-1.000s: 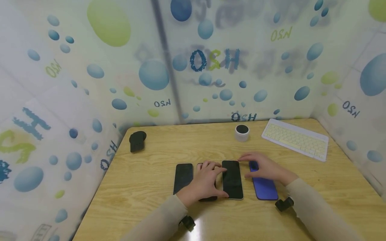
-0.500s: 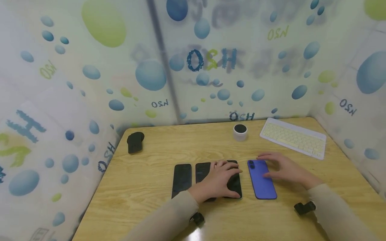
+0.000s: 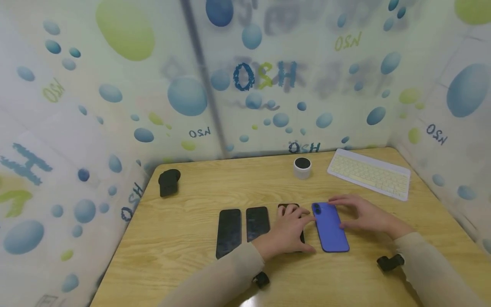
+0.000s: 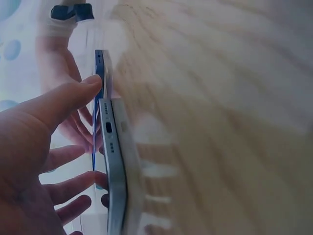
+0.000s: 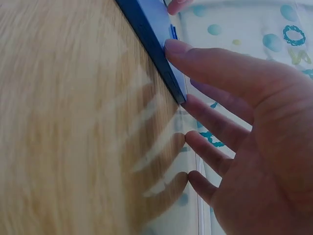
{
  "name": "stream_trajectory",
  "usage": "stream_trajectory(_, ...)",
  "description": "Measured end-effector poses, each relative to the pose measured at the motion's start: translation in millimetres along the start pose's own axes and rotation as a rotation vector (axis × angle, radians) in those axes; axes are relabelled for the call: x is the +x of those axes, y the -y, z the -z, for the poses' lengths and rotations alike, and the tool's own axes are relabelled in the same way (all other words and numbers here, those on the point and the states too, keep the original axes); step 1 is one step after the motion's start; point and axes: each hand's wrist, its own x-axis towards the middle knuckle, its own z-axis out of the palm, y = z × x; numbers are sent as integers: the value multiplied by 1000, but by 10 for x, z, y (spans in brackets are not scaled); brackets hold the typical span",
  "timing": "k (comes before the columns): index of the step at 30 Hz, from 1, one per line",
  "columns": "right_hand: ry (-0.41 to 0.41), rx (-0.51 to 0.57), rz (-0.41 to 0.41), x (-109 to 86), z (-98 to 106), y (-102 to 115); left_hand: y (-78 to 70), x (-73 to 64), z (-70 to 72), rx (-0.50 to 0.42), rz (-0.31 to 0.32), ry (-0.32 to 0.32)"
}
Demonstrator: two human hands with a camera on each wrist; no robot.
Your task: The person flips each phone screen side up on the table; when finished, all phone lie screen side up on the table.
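Observation:
A blue phone lies back up on the wooden table. My left hand spreads over a dark-screened phone, hiding much of it. Its index fingertip reaches the blue phone's left edge, with the thumb near the lower left corner. In the left wrist view, the pale edge of the covered phone shows beside the fingers. At the blue phone's right side is my right hand, thumb at the long edge and forefinger by the top corner. The right wrist view shows this thumb touching the blue phone; other fingers extend loosely.
Two more dark phones, one far left and one beside it, lie in the same row. Behind stand a white cylinder with a black top, a white keyboard and a black object. Printed fabric walls surround the table.
My left hand has moved right, off the second phone, to the blue phone's left edge. My right hand has shifted from over the blue phone to its right side. The view turned slightly.

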Motion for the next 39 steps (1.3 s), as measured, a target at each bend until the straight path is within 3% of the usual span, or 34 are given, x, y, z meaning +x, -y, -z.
stream_trajectory(17,48,49,-9,-29,71,-61,-141,147,1,-44,98,42)
stream_trajectory(26,58,62,-7,-18,66,-80,-210,180,39,-10,137,55)
stream_trajectory(39,33,50,-56,-8,47,-72,-222,158,35,-1,128,47)
